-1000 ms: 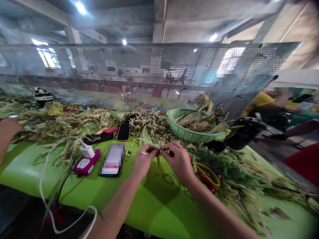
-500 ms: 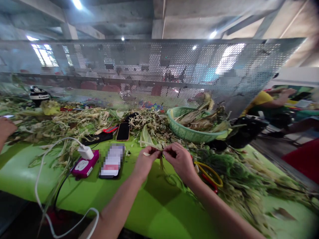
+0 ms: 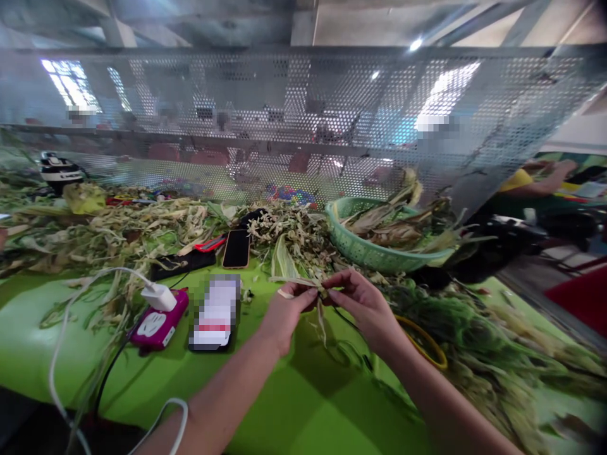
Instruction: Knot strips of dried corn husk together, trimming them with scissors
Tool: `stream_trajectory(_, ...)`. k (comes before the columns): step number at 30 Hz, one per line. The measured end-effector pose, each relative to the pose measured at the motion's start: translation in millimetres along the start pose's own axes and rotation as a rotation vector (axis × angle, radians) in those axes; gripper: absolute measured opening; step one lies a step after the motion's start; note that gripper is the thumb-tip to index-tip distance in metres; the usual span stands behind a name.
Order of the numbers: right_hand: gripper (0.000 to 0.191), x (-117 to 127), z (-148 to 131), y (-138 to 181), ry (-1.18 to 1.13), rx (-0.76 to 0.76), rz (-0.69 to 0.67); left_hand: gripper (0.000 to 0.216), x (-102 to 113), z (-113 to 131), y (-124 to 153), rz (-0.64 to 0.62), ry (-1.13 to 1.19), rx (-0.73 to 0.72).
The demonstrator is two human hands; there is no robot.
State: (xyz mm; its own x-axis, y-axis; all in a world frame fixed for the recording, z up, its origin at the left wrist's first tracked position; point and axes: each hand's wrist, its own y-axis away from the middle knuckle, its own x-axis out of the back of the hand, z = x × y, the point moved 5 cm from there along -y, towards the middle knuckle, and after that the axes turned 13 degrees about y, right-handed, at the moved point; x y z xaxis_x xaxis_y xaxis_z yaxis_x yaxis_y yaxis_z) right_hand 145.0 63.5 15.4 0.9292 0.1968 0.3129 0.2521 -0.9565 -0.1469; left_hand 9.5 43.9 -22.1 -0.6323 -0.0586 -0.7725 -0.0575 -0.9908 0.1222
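My left hand and my right hand meet over the green table, fingertips pinched together on a thin strip of dried husk that hangs down between them. Both hands are closed on it. Just behind them lies a pile of pale dried husks. A green plastic basket full of husks stands behind my right hand.
A phone, a pink power strip with a white charger and white cable lie left of my hands; another phone lies further back. A yellow ring and green stems lie right. A perforated metal screen backs the table.
The view has tilted and shifted slightly; my hands stay together on the husk strip, lifted a little. The other person's hand at the left edge has left the view.
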Motion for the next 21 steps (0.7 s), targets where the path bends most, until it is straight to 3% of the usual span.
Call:
stream_trajectory(6, 0.036, -1, 8, -2, 0.076, -0.051, -0.005, 0.030, -9, 3, -3, -0.016, -0.064, 0.126)
stream_trajectory(13, 0.032, -1, 14, -6, 0.093, -0.099, 0.049, 0.036, -4, 6, -15, 0.030, -0.139, 0.038)
stream_trajectory(21, 0.028, 0, 19, -8, 0.196, -0.059, 0.097, 0.034, 10, 8, -17, 0.016, -0.125, 0.072)
